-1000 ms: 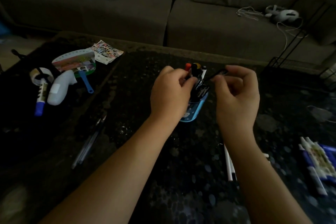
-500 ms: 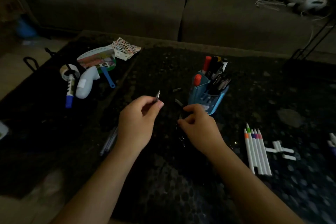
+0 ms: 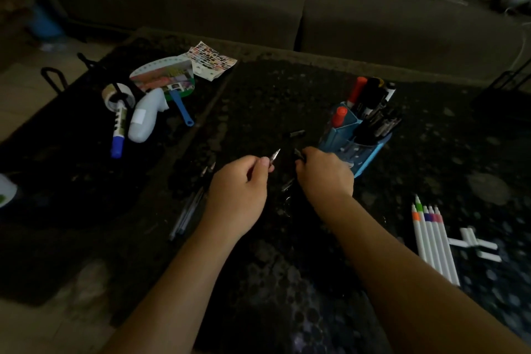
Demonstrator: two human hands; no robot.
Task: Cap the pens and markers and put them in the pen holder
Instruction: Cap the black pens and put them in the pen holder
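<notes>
The left hand pinches an uncapped pen, its tip aimed far-right at the right hand. That grip seems to pinch a dark cap just beside the tip. The blue pen holder stands immediately right.

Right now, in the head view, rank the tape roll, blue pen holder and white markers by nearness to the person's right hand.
From the right hand:
1. blue pen holder, just beyond it.
2. white markers, to its right.
3. tape roll, far left.
</notes>
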